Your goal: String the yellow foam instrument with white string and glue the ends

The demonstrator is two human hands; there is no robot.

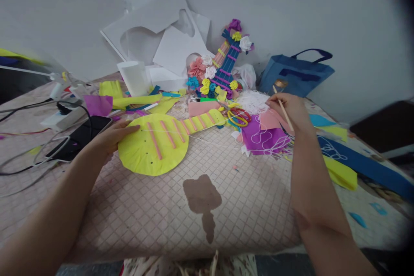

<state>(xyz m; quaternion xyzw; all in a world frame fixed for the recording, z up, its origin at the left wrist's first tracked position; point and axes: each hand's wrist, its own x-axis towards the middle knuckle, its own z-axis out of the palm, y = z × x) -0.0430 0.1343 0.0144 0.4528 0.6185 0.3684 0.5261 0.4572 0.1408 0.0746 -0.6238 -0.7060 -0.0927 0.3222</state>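
My left hand grips the left edge of a yellow paper banjo shape, its thumb on top. Pink strips cross its body and neck, and several small dark holes dot the left side of the body. White string runs from the body over the neck toward my right hand, which is raised over the table at the right. Its fingers are closed in a pinch at the string, and a thin wooden stick is held in the same hand. Red-and-yellow scissors lie just past the end of the neck.
Decorated paper guitars with crepe flowers lean on the wall beside white cut-out boards. A blue bag stands at right. Left are a phone, power strip and cables. Tangled string and purple paper lie near my right hand.
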